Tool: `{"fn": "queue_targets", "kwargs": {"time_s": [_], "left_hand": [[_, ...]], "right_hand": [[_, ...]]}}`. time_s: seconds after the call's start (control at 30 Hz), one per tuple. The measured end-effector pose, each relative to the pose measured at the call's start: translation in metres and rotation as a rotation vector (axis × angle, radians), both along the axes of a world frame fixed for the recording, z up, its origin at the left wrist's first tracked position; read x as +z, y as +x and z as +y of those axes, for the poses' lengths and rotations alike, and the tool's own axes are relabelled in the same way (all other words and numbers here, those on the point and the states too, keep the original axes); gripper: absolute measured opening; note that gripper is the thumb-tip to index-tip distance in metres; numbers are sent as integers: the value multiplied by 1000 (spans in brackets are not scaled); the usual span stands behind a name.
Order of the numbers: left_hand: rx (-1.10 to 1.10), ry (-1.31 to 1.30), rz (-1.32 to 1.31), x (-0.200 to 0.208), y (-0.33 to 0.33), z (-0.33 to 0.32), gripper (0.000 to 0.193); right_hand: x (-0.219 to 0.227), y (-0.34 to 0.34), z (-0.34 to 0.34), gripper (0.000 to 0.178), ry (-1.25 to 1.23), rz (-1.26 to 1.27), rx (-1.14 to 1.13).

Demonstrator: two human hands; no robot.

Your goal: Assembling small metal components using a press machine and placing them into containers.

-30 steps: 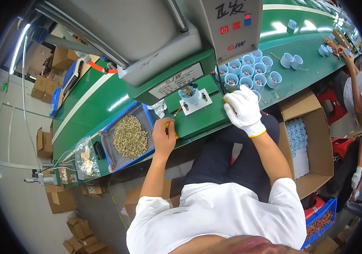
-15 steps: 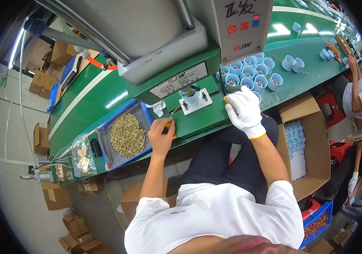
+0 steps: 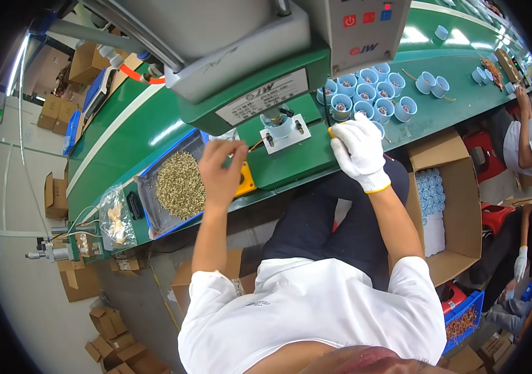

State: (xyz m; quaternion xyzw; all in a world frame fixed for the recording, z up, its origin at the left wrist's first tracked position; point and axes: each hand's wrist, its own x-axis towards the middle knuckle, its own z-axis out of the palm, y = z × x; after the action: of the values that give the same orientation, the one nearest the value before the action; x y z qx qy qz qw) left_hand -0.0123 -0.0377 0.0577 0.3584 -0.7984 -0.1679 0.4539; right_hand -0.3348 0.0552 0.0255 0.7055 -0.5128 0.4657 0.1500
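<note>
Worktop [image 3: 440, 118], green, w/ benchtop press, green-and-grey press head [image 3: 260, 100] over white fixture plate [image 3: 294, 138]. Main item: lt-blue cup [image 3: 278, 128], qty 1, on fixture plate directly below press head, upper part partly hidden by metal tooling. L hand [image 3: 221, 167], bare, blurred: raised by front edge of worktop, betw. parts tray and yellow box; fingers loosely bent, nothing seen in grip, can't tell if open or closed. Yellow box [image 3: 246, 179], just R of L hand, partly hidden by it. R hand [image 3: 359, 149], white knit glove w/ yellow cuff edge: at R end of press base, fingers curled down, small yellow patch at fingertips; underside hidden, can't tell grip state. Parts tray [image 3: 157, 219], blue rim, grey inside, L of L hand, w/ heap of small gold-coloured metal parts [image 3: 180, 185]. Clear bag [image 3: 118, 218], pale contents, L of tray; small black item [image 3: 134, 205] betw. Cup cluster [image 3: 365, 95], lt blue, approx. a dozen, w/ contents, beyond R hand; cup pair [image 3: 432, 83] farther R. Open carton [image 3: 464, 227], cardboard, R of person, w/ stacked lt-blue cups [image 3: 430, 192].
</note>
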Motion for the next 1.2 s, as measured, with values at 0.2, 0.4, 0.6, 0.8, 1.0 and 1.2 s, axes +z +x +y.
{"fn": "queue_targets", "kwargs": {"time_s": [0.2, 0.4, 0.6, 0.8, 1.0, 1.2], "left_hand": [[-224, 179, 73, 67, -49, -45, 21], [-149, 411, -512, 83, -74, -60, 40], [-279, 508, -467, 69, -77, -75, 27], [-285, 508, -328, 92, -62, -53, 27], [195, -87, -297, -35, 24, 38, 19], [214, -171, -202, -63, 45, 42, 19]], "right_hand": [[2, 0, -4, 21, 5, 13, 14], [-9, -5, -7, 20, -1, 15, -5], [1, -7, -2, 22, 32, 0, 37], [7, -1, 3, 21, -17, 16, 31], [4, -5, 22, 24, 14, -60, -27], [2, -1, 3, 15, -84, 3, -139]]}}
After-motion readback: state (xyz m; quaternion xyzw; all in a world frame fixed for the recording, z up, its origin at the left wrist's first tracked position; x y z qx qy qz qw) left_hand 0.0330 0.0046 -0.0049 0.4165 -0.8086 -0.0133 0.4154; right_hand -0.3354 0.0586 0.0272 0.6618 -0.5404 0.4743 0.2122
